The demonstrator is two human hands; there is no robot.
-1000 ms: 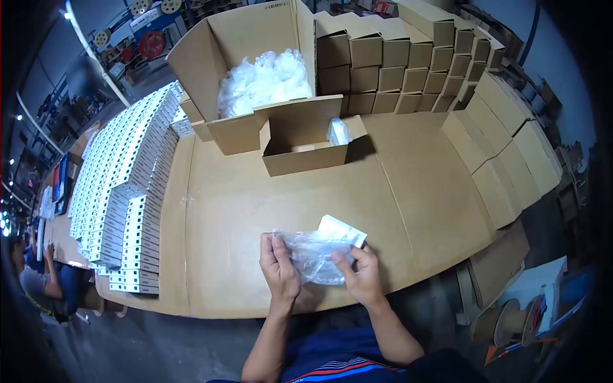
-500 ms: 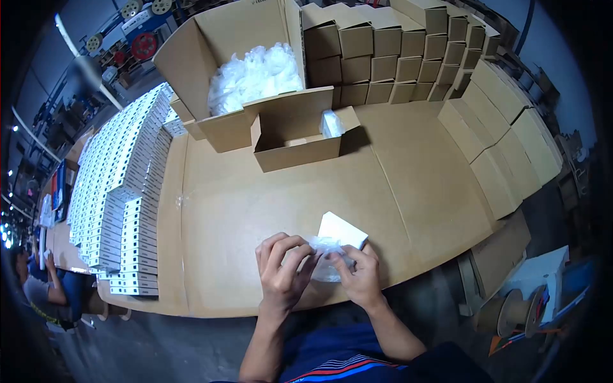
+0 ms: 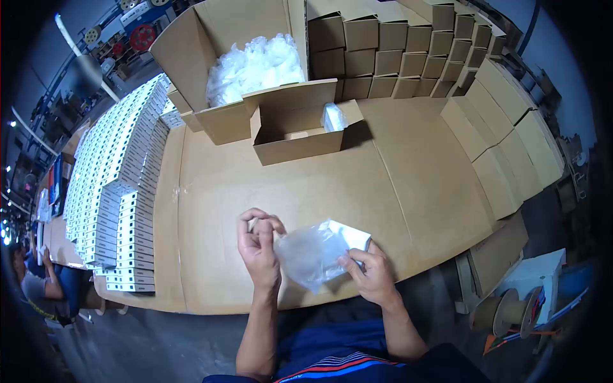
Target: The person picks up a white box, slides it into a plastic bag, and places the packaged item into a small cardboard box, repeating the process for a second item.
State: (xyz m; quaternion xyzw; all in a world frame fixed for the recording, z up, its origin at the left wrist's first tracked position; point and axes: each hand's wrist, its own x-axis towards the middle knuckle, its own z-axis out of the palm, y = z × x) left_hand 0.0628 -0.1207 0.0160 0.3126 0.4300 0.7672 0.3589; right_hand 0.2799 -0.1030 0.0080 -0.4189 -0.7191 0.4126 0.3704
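A clear plastic bag [image 3: 308,256] is spread out between my hands above the near part of the table. My left hand [image 3: 258,249] has its fingers curled at the bag's left edge and appears to pinch it; the exact grip is partly hidden. My right hand [image 3: 372,276] grips a small white box [image 3: 353,235] together with the bag's right side, thumb on top. The bag covers part of the box.
Ahead stands an open brown carton [image 3: 300,149] with a wrapped item [image 3: 333,118] at its right end. Behind it, a larger carton [image 3: 223,127] holds many plastic bags [image 3: 258,69]. White boxes [image 3: 118,185] are stacked left; brown boxes [image 3: 361,62] line the back and right. Another person [image 3: 48,281] sits far left.
The bag, bunched between my fingers before, is now spread out flat. My left hand has moved left and slightly up, away from my right hand, which still holds the white box.
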